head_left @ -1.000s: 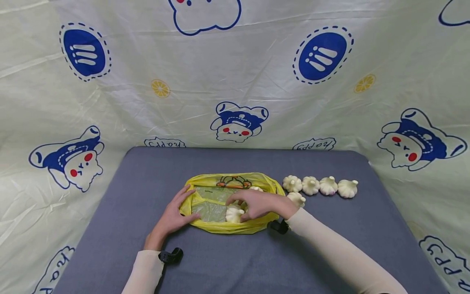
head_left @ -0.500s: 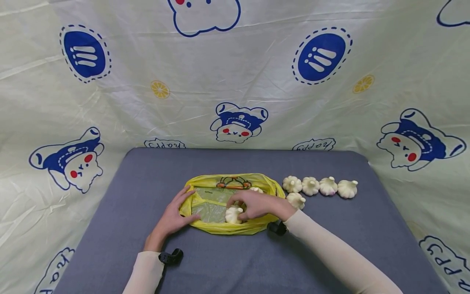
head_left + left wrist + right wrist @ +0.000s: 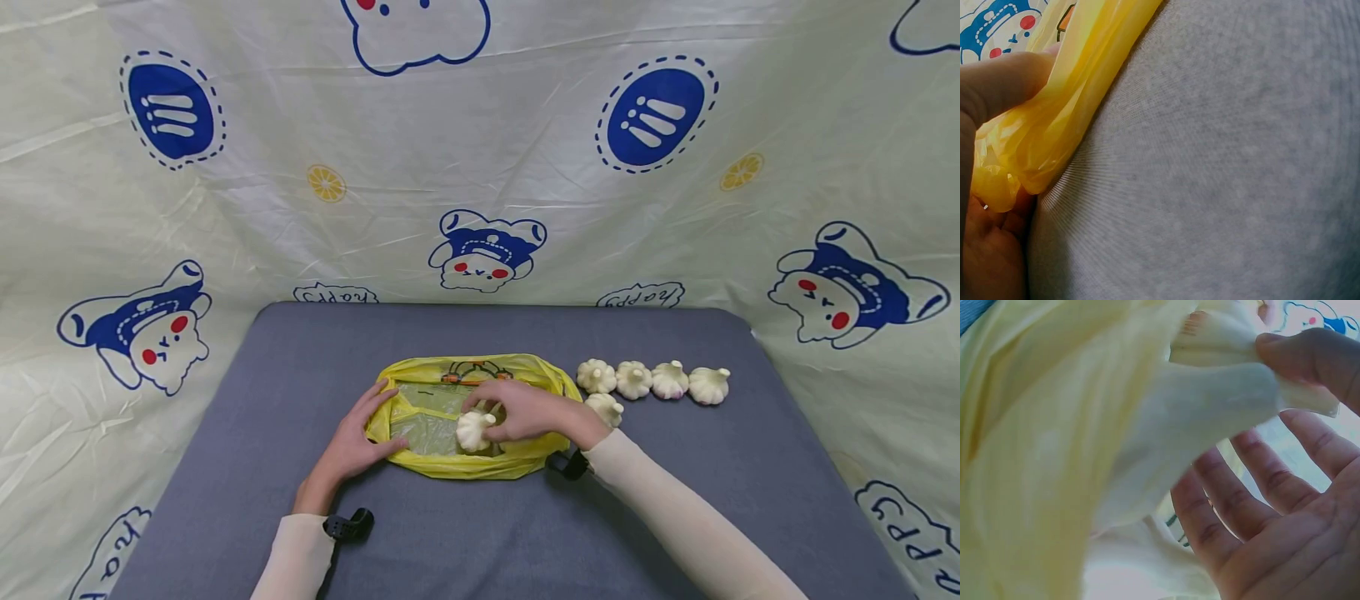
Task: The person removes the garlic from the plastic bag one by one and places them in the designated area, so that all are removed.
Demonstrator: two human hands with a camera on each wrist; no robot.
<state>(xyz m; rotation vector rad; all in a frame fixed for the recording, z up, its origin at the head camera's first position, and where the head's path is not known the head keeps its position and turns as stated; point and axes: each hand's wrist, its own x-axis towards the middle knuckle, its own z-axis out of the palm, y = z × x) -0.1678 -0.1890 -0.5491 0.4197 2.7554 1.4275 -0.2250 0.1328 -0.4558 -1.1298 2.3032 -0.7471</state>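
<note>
A yellow plastic bag (image 3: 480, 469) lies with its mouth spread wide on the table in the head view. My left hand (image 3: 358, 437) holds its left rim, thumb over the near edge; the thumb (image 3: 1007, 81) sits against the crumpled plastic in the left wrist view. Inside the bag's mouth my right hand (image 3: 517, 410) grips a white garlic bulb (image 3: 472, 432) between thumb and fingers. Another pale garlic bulb (image 3: 1147, 450) with a thick stem fills the foreground of the right wrist view, partly behind the yellow plastic. The bag's right interior is hidden by the hand in the head view.
Right of the bag, several garlic bulbs (image 3: 670, 380) form a row. One more bulb (image 3: 604, 409) sits in front of the row, beside the bag and partly behind the right wrist. A printed white curtain (image 3: 375, 250) hangs behind the grey cloth-covered table (image 3: 442, 542).
The garlic bulb in my right hand has shifted slightly left and up in the head view, and the fingers have risen a little with it. My left hand stays put on the bag.
</note>
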